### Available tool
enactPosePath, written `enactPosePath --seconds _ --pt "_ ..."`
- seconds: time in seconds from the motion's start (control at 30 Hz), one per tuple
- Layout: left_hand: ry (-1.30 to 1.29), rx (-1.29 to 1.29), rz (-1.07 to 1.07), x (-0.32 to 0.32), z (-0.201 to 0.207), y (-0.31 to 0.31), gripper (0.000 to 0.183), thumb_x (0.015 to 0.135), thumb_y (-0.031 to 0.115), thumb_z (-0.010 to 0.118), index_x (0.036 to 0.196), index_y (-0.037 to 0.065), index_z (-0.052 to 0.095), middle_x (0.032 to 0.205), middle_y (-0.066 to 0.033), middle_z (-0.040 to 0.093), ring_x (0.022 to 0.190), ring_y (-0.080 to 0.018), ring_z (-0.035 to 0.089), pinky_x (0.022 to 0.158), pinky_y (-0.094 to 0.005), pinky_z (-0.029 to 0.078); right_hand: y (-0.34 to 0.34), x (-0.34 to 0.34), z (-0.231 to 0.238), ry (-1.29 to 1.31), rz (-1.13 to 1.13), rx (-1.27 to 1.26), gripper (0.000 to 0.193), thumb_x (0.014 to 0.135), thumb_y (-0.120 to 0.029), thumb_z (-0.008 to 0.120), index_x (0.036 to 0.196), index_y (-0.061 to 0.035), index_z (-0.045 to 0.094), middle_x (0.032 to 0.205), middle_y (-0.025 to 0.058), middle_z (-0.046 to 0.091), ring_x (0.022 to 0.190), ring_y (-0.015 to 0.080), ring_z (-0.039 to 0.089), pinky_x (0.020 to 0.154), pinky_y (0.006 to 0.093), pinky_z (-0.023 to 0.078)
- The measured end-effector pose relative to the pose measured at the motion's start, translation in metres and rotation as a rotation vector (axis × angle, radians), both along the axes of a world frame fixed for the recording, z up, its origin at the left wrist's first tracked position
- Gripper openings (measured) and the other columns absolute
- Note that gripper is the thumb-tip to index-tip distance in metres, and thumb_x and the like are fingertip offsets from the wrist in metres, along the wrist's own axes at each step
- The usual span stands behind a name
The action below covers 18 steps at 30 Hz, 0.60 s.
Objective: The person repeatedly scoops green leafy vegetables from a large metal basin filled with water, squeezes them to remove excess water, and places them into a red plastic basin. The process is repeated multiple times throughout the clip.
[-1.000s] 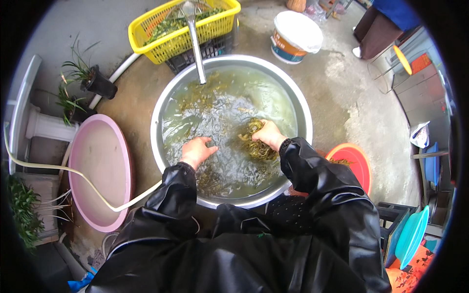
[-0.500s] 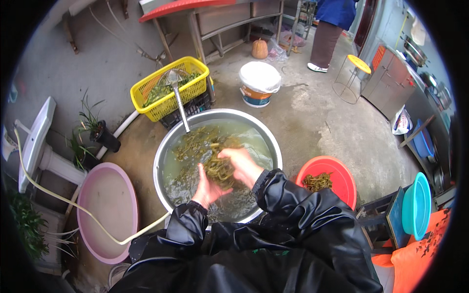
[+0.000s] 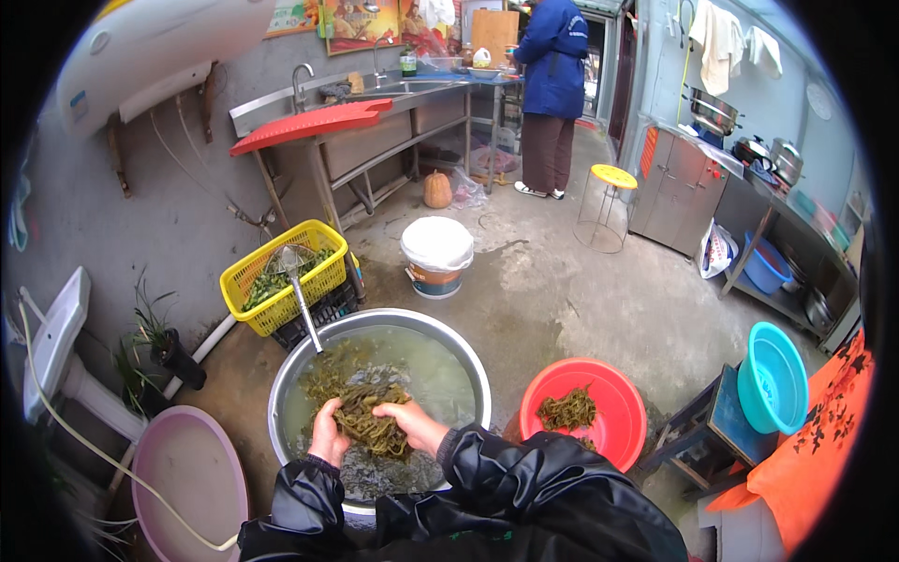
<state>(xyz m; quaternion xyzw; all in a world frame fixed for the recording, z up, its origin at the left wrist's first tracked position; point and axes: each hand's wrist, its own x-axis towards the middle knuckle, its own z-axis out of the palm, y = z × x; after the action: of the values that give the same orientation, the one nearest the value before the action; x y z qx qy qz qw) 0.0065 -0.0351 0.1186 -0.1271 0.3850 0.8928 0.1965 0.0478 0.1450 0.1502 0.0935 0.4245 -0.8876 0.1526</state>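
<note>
Between my two hands is a dripping clump of olive-green stringy greens (image 3: 373, 417), held over a large metal basin (image 3: 482, 384) of cloudy water. My left hand (image 3: 328, 436) grips the clump's left side, and my right hand (image 3: 419, 427) is closed on its right side. More greens (image 3: 328, 373) float in the water around them. A long-handled strainer (image 3: 302, 304) leans from the basin rim up to a yellow basket (image 3: 330, 278) of greens. To the right, a red basin (image 3: 613, 426) contains a smaller heap of greens (image 3: 567, 409).
A pink tub (image 3: 234, 464) with a hose across it stands at left. Beyond the metal basin is a white-lidded bucket (image 3: 437, 253). A turquoise basin (image 3: 777, 375) rests on a stool at right. Farther off, a person in blue (image 3: 552, 66) stands by the sink counter (image 3: 370, 136).
The view has tipped up, showing more of the far room. My hands now grip the clump from both sides; before, my left palm was open beneath it.
</note>
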Motion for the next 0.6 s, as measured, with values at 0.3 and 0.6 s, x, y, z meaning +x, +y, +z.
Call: enactPosePath --seconds 0.3,0.6 --pt "0.395 -0.39 -0.132 0.021 0.067 0.018 0.05 0.071 0.0 0.065 0.12 0.0 0.053 0.108 -0.0086 0.064 0.1 -0.0217 0.061 0.088 -0.0341 0.049 -0.001 -0.017 -0.023 -0.223 0.175 -0.302 0.063 0.09 -0.059 0.052 0.132 -0.0113 0.053 0.13 0.0068 0.059 0.116 0.0263 0.056 0.099 0.0462 0.045" --pt "0.527 -0.571 -0.375 0.002 0.074 0.02 0.051 0.076 0.018 0.075 0.12 0.0 0.057 0.11 -0.0055 0.065 0.1 -0.015 0.059 0.09 -0.0306 0.047 0.005 -0.028 -0.047 -0.131 0.291 -0.357 0.072 0.081 -0.064 0.061 0.128 -0.0102 0.057 0.125 0.011 0.061 0.112 0.0286 0.058 0.096 0.0486 0.047"
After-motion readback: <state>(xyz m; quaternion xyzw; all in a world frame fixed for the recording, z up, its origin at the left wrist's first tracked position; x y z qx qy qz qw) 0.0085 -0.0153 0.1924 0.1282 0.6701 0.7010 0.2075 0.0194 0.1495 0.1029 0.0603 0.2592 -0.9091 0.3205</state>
